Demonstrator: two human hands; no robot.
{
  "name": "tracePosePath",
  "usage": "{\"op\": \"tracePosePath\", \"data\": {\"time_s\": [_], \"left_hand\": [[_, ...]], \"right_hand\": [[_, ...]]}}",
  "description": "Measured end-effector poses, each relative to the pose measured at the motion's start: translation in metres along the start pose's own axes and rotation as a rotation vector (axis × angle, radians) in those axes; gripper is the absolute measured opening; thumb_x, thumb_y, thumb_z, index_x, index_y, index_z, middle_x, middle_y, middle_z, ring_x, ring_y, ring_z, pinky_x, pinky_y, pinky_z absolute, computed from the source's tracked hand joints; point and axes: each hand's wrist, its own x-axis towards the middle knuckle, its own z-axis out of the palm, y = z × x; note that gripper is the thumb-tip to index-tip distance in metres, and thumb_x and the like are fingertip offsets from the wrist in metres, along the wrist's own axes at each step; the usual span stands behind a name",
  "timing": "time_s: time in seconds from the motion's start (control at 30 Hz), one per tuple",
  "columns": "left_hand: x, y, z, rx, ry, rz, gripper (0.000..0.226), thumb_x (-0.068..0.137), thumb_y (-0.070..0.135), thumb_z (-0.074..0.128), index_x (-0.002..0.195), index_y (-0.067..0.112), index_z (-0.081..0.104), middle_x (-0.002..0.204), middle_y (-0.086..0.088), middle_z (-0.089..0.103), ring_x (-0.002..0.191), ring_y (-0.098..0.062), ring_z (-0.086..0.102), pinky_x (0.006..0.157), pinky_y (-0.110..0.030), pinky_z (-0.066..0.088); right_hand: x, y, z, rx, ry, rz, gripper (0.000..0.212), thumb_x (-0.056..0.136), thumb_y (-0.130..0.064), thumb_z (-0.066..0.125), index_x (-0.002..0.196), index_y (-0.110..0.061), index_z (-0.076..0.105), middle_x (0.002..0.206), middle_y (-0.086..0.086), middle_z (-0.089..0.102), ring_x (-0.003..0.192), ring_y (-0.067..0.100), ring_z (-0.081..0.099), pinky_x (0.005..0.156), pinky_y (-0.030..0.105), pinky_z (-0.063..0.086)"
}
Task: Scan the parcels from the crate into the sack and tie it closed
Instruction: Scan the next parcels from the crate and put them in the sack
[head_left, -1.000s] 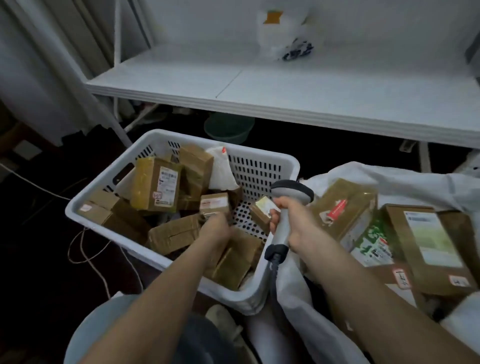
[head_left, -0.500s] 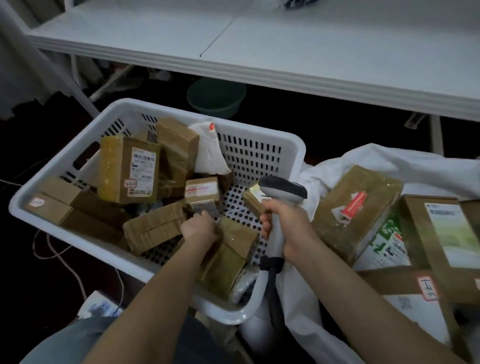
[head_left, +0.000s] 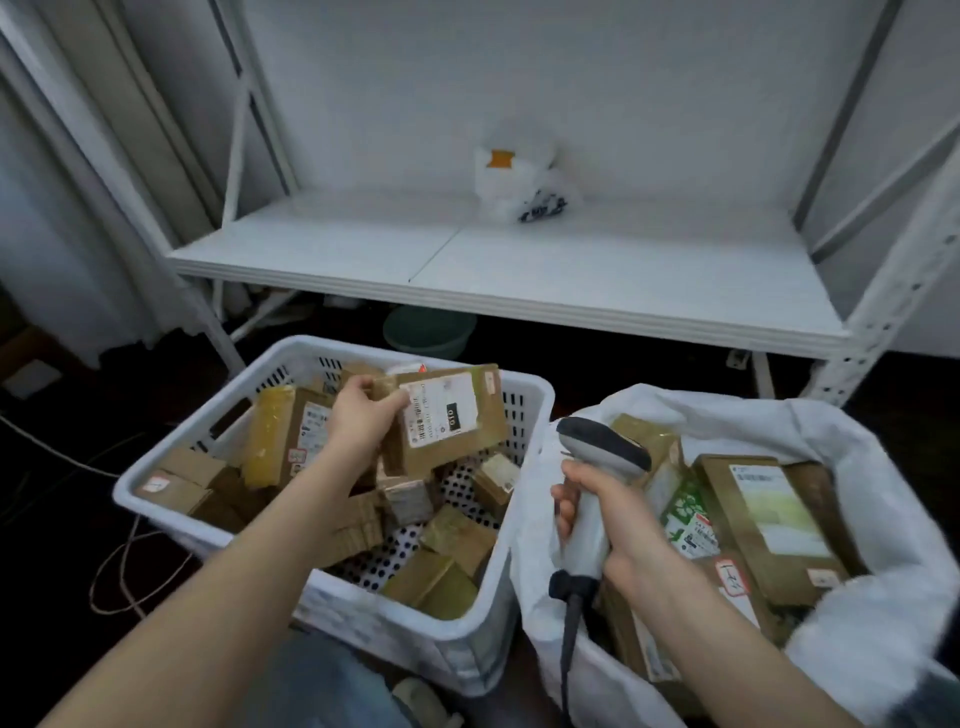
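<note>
Arms uncovered from grip to frame bottom: left forearm (head_left: 249, 561), right forearm (head_left: 727, 639). Left grip (head_left: 363, 423) and right grip (head_left: 621, 525) ungloved. Blue-grey trousers (head_left: 311, 680), denim-looking, at bottom centre. Pale shoe-or-sock tip (head_left: 423, 699) just beside, too blurry to call.

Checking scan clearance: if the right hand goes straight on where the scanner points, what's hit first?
Probably the parcel that the left hand holds over the crate; the scanner in the right hand noses toward it. Depth is unclear; the gap between looks free.
</note>
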Motion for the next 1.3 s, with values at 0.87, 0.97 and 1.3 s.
{"op": "tracePosePath", "data": {"time_s": [0.87, 0.97, 1.3], "left_hand": [[-0.18, 0.135, 0.094, 0.379, -0.857, 0.778, 0.06, 0.086, 0.014, 0.067, 0.141, 0.024, 0.045, 0.13, 0.0, 0.057, 0.117, -0.013, 0.055, 0.102, -0.028, 0.045], [-0.184, 0.135, 0.097, 0.379, -0.854, 0.818, 0.062, 0.089, 0.014, 0.064, 0.144, 0.027, 0.039, 0.134, 0.001, 0.055, 0.121, -0.013, 0.053, 0.102, -0.027, 0.043], [-0.167, 0.051, 0.094, -0.16, -0.708, 0.158, 0.068, 0.088, 0.032, 0.067, 0.147, 0.016, 0.036, 0.134, -0.002, 0.056, 0.119, -0.016, 0.056, 0.102, -0.035, 0.045]], "right_hand": [[-0.073, -0.052, -0.115, -0.196, 0.098, -0.289, 0.024, 0.074, 0.001, 0.076, 0.095, 0.0, 0.065, 0.071, 0.007, 0.071, 0.059, 0.016, 0.065, 0.054, 0.028, 0.053], [-0.068, -0.054, -0.116, -0.168, 0.131, -0.29, 0.021, 0.074, 0.0, 0.077, 0.092, -0.003, 0.065, 0.06, 0.001, 0.069, 0.05, 0.011, 0.063, 0.048, 0.024, 0.049], [-0.066, -0.069, -0.121, 0.055, 0.182, -0.212, 0.017, 0.08, -0.01, 0.075, 0.071, -0.008, 0.061, 0.051, 0.002, 0.059, 0.045, 0.014, 0.056, 0.053, 0.028, 0.051]]}}
